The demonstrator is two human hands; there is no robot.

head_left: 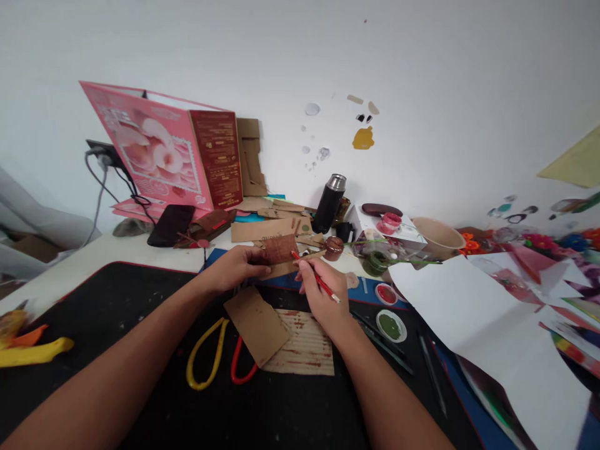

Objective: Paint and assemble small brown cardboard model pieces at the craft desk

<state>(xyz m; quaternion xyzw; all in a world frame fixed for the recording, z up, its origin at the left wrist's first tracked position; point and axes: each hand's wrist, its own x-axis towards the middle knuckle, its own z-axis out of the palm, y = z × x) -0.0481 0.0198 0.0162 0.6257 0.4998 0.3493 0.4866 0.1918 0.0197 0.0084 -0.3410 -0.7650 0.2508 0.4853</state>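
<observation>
My left hand pinches the left edge of a small brown-painted cardboard piece, which is tilted up above the mat. In my right hand is a red pencil-like stick, its tip at the right edge of the brown piece. Below my hands lie a plain cardboard piece and a corrugated piece with reddish-brown streaks. Yellow and red scissor handles show beside and under the plain piece. A brown paint pot stands just beyond my right hand.
Lids of red paint and green paint sit right of my right hand. Behind are a black flask, a white box and a pink box. White paper covers the right side.
</observation>
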